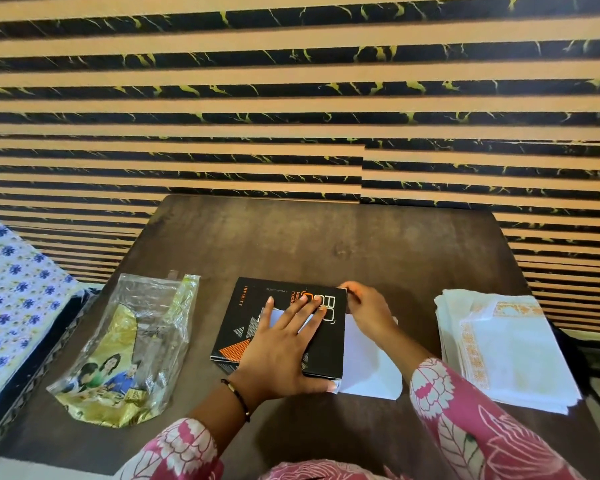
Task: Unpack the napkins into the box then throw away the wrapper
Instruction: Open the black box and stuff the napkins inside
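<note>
A black box with orange print lies flat in the middle of the dark table. My left hand rests flat on its top, fingers spread, thumb hooked over the near right corner. My right hand grips the box's far right edge, beside its white open flap that lies on the table. A stack of white napkins with orange borders sits to the right of the box. The clear and gold wrapper lies crumpled to the left of the box.
The dark wooden table stands against a striped black and tan wall. A blue flowered cloth covers a surface at the left. Pink patterned sleeves fill the bottom of the view.
</note>
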Demonstrator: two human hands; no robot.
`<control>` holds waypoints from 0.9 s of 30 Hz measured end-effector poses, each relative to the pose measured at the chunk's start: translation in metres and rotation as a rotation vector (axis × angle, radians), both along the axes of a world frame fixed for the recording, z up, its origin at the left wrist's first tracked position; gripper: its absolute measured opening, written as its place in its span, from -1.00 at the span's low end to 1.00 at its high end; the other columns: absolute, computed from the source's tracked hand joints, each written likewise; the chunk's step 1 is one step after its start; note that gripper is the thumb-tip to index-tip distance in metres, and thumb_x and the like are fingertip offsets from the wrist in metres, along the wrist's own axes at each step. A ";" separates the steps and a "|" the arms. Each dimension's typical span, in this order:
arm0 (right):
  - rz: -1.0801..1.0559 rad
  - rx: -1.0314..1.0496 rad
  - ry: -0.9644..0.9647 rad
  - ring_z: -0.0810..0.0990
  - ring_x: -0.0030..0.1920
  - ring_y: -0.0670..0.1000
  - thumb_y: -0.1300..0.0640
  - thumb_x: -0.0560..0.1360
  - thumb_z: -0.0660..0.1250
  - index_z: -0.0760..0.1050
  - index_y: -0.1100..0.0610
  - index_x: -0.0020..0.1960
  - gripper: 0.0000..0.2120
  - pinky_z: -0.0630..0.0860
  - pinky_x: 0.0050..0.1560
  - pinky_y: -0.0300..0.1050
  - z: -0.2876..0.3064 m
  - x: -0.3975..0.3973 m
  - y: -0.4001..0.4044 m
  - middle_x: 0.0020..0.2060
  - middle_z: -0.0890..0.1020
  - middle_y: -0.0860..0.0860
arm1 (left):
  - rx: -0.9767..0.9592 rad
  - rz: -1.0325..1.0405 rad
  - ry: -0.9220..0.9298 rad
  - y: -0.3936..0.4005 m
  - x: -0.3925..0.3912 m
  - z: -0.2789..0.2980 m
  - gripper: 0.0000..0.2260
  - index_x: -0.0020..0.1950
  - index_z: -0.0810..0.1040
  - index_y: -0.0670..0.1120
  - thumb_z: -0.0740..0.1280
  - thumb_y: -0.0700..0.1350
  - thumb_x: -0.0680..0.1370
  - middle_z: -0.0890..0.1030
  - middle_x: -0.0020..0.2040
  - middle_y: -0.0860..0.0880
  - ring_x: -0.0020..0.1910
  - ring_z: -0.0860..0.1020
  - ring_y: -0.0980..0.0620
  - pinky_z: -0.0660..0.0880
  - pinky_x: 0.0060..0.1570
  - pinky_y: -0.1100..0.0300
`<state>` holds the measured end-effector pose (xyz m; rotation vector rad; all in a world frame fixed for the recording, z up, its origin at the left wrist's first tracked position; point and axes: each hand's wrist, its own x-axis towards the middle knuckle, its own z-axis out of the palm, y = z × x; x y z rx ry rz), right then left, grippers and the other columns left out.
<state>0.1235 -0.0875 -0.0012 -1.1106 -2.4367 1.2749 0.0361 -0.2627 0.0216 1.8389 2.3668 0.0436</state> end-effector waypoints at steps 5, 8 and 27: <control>0.068 -0.031 -0.043 0.54 0.20 0.11 0.18 0.60 0.10 0.35 0.07 0.33 -0.69 0.48 0.15 -0.05 0.003 0.009 -0.007 0.24 0.54 0.11 | 0.027 -0.006 0.004 0.001 0.000 -0.001 -0.01 0.52 -0.12 0.04 0.05 0.58 0.27 -0.15 0.54 0.09 0.50 -0.24 0.09 -0.37 0.40 -0.23; 0.048 -0.078 -0.069 0.41 0.36 0.09 0.12 0.59 0.15 0.20 0.00 0.44 -0.57 0.38 0.29 -0.05 0.003 0.033 -0.013 0.38 0.41 0.02 | 0.044 -0.016 -0.010 0.001 0.000 -0.001 0.00 0.52 -0.12 0.04 0.05 0.58 0.27 -0.21 0.51 0.12 0.50 -0.25 0.07 -0.37 0.37 -0.20; -0.111 0.540 -0.649 0.00 0.52 0.19 -0.22 0.36 0.37 -0.09 0.18 0.51 -0.02 0.01 0.46 0.15 -0.033 0.173 0.006 0.53 0.03 0.12 | 0.182 0.109 -0.064 0.031 0.010 -0.009 -0.15 0.47 0.17 0.00 -0.34 0.44 0.37 0.17 0.51 -0.02 0.51 0.06 -0.03 -0.21 0.42 -0.12</control>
